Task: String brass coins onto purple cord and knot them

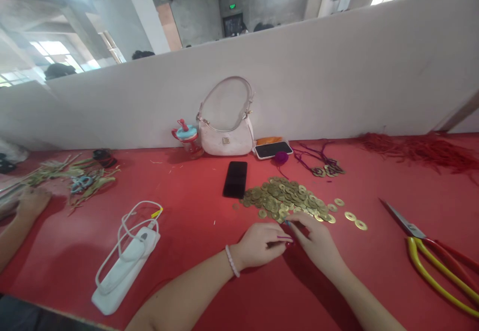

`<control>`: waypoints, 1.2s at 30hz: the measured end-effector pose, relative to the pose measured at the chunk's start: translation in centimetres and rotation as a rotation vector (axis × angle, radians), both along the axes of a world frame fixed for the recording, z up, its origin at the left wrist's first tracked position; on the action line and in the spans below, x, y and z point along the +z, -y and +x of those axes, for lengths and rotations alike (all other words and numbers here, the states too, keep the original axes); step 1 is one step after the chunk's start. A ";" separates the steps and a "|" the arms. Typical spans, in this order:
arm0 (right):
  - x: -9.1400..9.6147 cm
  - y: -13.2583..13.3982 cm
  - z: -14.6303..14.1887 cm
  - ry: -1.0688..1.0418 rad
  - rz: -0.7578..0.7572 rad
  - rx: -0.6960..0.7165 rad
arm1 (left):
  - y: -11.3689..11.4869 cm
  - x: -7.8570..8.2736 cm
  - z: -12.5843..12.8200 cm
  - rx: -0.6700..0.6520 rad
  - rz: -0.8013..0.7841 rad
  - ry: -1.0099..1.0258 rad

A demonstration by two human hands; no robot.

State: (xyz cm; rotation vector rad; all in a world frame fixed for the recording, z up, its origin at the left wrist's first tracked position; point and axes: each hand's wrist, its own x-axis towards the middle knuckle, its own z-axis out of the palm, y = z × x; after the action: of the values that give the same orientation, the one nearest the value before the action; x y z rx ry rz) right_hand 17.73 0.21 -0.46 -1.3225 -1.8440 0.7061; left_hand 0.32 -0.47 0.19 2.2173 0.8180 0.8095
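Note:
My left hand [262,243], with a pale bead bracelet [232,261] on its wrist, is closed in a pinch on a thin purple cord [283,237]. Fingertips of my right hand [316,238] meet it from the other side, pinched together. A small blue spot shows at those fingers; what they hold is too small to make out. Just beyond both hands lies a spread pile of brass-coloured coins with holes [288,196]. Behind the pile are a ball of purple cord [281,158] and several coins tied with purple cord [331,169].
Large scissors [421,241] with yellow and red handles lie at right, below red strands [419,151]. Behind the pile are a black phone [235,179], a white-edged phone [273,150], a handbag [226,139] and a cup [190,144]. A power strip [127,271] and another person's hand [33,201] are left.

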 end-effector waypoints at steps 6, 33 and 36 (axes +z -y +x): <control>0.1 0.0 0.0 0.010 0.033 0.000 | 0.0 0.2 0.1 0.080 -0.068 0.029; 1.3 1.3 -0.4 -0.124 -0.221 0.207 | -0.8 0.5 0.3 0.412 -0.284 0.264; 1.5 1.2 -0.2 -0.083 -0.221 0.191 | -1.0 0.2 0.2 0.444 -0.323 0.310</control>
State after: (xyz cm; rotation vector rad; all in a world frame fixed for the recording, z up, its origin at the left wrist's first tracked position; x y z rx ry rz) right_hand 17.49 -0.94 1.00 -1.2419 -1.8830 1.0757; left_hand 0.52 0.54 0.35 1.5968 1.2062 1.1063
